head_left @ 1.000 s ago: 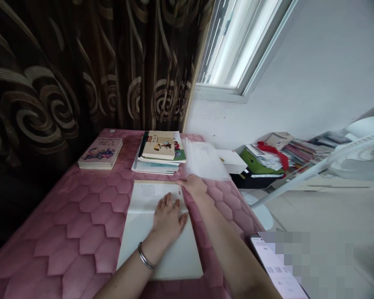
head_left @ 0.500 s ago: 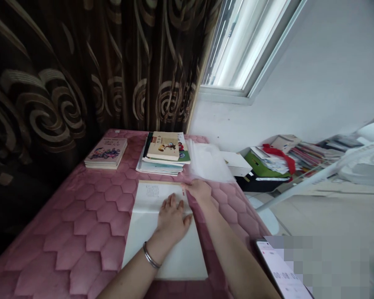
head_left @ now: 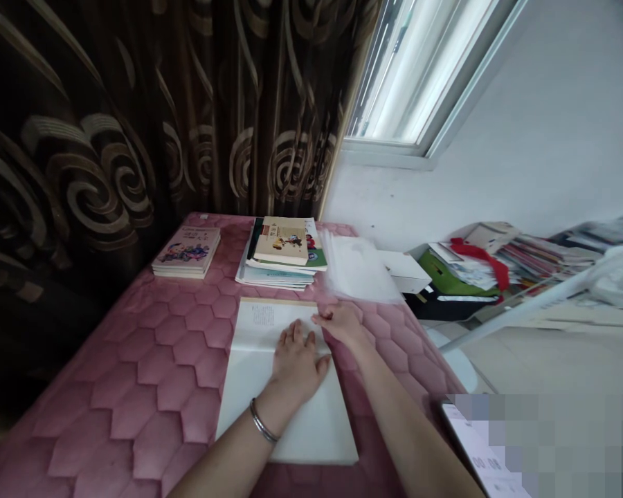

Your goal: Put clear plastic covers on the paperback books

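An open book point(head_left: 246, 394) lies on the pink quilted cover, showing a blank pale page on the near side. Its far part is a white flap point(head_left: 246, 332) with a small block of printed text and a crease across it. My left hand point(head_left: 298, 360), with a silver bangle at the wrist, rests flat on the book with fingers stretched over the crease. At the flap's right edge is my right hand point(head_left: 342, 324), its fingers curled and the thumb and index finger closed at that edge. What its fingertips grip is partly hidden.
A stack of books point(head_left: 283, 249) stands beyond the open book, with a smaller stack point(head_left: 187, 252) left of it. Translucent sheets point(head_left: 356, 270) and a white box point(head_left: 405, 271) lie to the right. A phone point(head_left: 480, 443) is at the lower right. A patterned curtain point(head_left: 197, 104) hangs behind.
The view has shifted, so everything appears a little farther right. My right hand has slid slightly nearer along the flap's right edge; my left hand stays flat on the book.
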Motion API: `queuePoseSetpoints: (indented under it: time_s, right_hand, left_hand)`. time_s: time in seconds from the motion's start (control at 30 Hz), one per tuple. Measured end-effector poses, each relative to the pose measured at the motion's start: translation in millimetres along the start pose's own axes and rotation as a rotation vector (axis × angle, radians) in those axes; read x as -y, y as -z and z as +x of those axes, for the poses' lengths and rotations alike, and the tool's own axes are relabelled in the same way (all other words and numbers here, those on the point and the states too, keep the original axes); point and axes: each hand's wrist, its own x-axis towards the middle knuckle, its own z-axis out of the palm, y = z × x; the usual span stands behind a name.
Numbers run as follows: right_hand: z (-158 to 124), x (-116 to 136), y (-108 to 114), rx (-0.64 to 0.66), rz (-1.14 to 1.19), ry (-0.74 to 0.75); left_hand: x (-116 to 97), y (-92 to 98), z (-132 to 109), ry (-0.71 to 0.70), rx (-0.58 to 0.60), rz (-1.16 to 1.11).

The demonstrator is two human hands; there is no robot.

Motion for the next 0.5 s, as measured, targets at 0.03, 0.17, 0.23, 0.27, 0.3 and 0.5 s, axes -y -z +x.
queuePoseSetpoints:
  time_s: [0.03,0.17,0.23,0.27,0.3,0.5]
  right_hand:
    - [-0.1,-0.5,0.7,0.01,0.001,0.019]
    - [10.9,8.5,3.2,-0.025,-0.094,-0.113]
    - [19.7,15.7,3.0,-0.06,-0.137,-0.222]
    - [23.6,18.5,2.5,-0.072,-0.142,-0.25]
    - [26.8,20.4,1.7,-0.077,-0.141,-0.257]
    - [15.2,15.9,-1.2,-0.084,-0.105,-0.135]
  left_hand:
    - [-0.1,0.0,0.0,0.001,0.002,-0.003]
    - [-1.3,2.1,-1.3,-0.001,0.005,-0.009]
    - [-1.6,3.7,-2.1,-0.011,0.01,-0.007]
    - [-1.7,4.5,-2.4,-0.015,0.015,-0.007]
    - [-1.7,5.1,-2.6,-0.018,0.02,-0.007]
    - [-0.3,3.8,-3.4,-0.008,0.01,-0.005]
